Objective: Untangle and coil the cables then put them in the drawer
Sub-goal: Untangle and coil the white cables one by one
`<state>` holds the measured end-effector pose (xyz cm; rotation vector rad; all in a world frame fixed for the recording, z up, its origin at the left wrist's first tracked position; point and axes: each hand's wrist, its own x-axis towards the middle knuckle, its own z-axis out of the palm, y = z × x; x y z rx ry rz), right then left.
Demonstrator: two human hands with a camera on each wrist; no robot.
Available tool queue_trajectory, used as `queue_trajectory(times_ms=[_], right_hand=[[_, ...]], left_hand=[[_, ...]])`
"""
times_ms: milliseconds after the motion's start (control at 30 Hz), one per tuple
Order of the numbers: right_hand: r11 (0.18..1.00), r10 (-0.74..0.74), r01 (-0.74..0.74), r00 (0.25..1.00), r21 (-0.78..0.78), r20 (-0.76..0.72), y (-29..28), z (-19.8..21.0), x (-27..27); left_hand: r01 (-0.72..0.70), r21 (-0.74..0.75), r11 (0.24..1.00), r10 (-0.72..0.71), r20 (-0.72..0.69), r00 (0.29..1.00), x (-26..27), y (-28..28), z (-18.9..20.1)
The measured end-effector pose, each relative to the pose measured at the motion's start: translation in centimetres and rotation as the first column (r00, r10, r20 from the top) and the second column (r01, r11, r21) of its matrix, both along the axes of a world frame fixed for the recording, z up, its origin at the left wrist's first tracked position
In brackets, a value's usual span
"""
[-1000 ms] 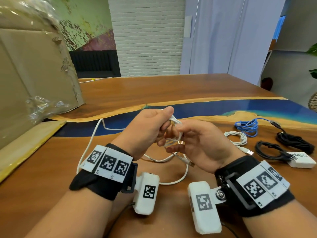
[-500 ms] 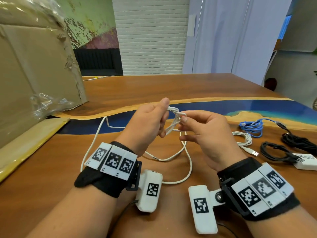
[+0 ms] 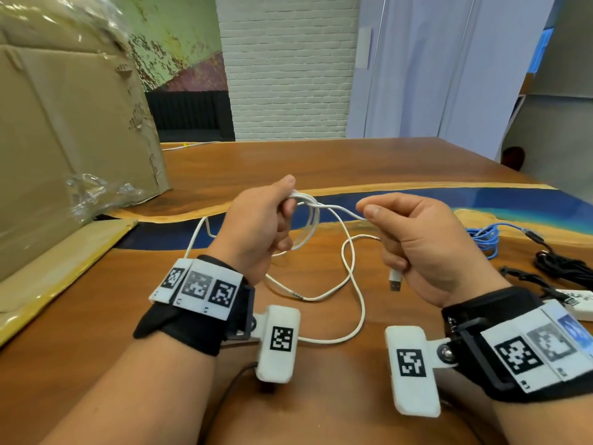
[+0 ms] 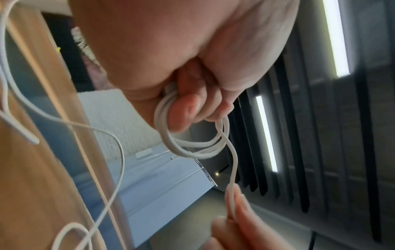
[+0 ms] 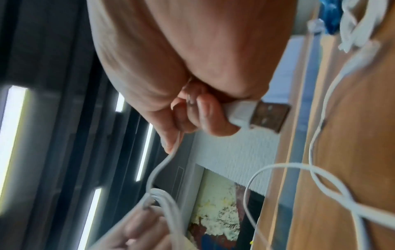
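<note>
A white USB cable (image 3: 349,277) is held above the wooden table (image 3: 337,162) by both hands. My left hand (image 3: 263,220) grips a small coil of it (image 4: 192,145), with the loops round its fingers. My right hand (image 3: 414,239) pinches a strand (image 5: 162,165) between thumb and forefinger, a short way right of the coil. Its lower fingers curl round the cable's USB plug (image 3: 395,279), also seen as the USB plug (image 5: 260,116). The rest of the white cable trails in loose loops on the table below the hands. No drawer is in view.
A large cardboard box (image 3: 64,130) wrapped in plastic stands at the left. At the right edge of the table lie a blue cable (image 3: 484,236), black cables (image 3: 564,264) and a white charger (image 3: 577,303). A blue resin strip (image 3: 481,203) crosses the table.
My hands have drawn apart: the right hand has pulled a strand out to the right of the coil, with the USB plug now hanging from its lower fingers. The left hand still holds the coil.
</note>
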<state>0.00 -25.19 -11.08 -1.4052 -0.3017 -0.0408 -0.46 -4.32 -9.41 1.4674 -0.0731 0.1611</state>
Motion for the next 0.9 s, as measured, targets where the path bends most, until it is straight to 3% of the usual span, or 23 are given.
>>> queue_trajectory(times_ms=[133, 233, 400, 633, 800, 900], right_hand=[[0.995, 0.002, 0.009, 0.994, -0.098, 0.106, -0.2, -0.2, -0.1], [0.984, 0.039, -0.006, 0.983, -0.18, 0.182, 0.2, -0.4, -0.5], [0.973, 0.082, -0.029, 0.971, -0.231, 0.223, 0.8, -0.6, -0.5], [0.973, -0.096, 0.141, 0.966, -0.181, 0.239, 1.7, -0.9, -0.6], [1.0, -0.013, 0.013, 0.994, -0.002, 0.109, 3.4, -1.5, -1.1], [0.997, 0.078, -0.079, 0.997, 0.027, 0.016, 3.2, -1.6, -1.1]], left_hand=[[0.212, -0.245, 0.946, -0.228, -0.039, 0.973, -0.9, -0.5, 0.6], [0.259, -0.329, 0.908, -0.28, -0.017, 0.96, -1.2, -0.6, 1.1], [0.25, -0.316, 0.915, -0.268, -0.014, 0.963, -1.1, -0.7, 0.8], [0.356, -0.36, 0.862, -0.392, -0.029, 0.919, -1.6, -1.4, 0.9], [0.298, -0.362, 0.883, -0.331, -0.031, 0.943, -1.6, -2.1, 0.5], [0.219, -0.271, 0.937, -0.233, -0.021, 0.972, -1.2, -2.0, 0.3]])
